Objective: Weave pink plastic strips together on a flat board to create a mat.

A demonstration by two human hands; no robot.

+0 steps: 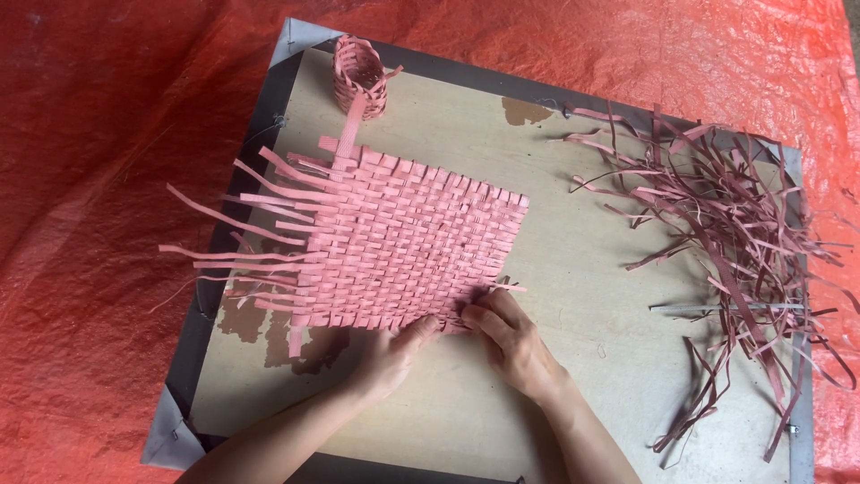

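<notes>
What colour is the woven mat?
Pink, in a plain checker weave; the woven mat shows in the head view.

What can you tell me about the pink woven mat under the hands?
The mat is a flat, roughly square sheet of pink strips woven over and under, plastic-looking. It lies slightly turned on the board. Loose strip ends fan out from its left edge, and one strip runs from its top corner to a small woven basket. The left hand and right hand press its near edge, fingers on the weave.
</notes>
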